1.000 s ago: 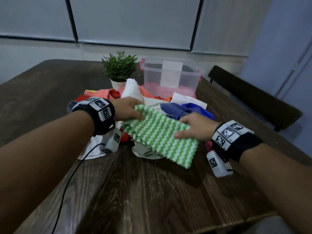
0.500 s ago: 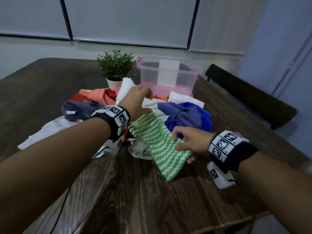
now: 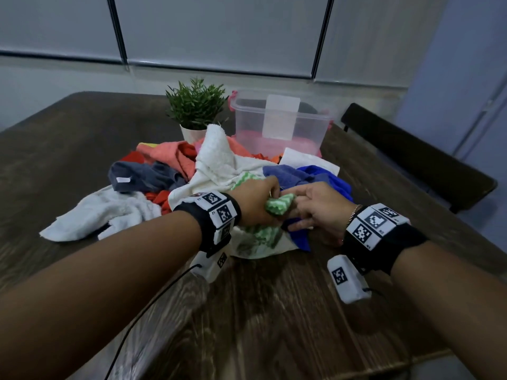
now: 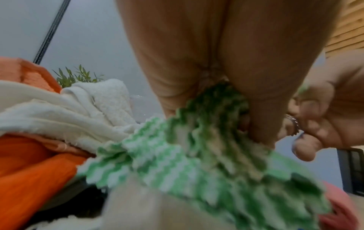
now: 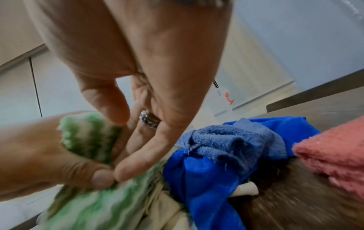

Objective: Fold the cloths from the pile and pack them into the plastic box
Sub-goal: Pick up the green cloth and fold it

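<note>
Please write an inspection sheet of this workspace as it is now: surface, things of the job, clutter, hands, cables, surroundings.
Surface: dark wooden table.
Job's things: green striped cloth bunched between both hands; pile of cloths unfolded; plastic box open behind the pile, something pink at its bottom.
Clutter: potted plant left of the box.
Hands: left hand grips the green cloth; right hand pinches it.
Cables: black cable hangs from the left wrist.
Surroundings: dark chair on the right; grey wall panels behind.
</note>
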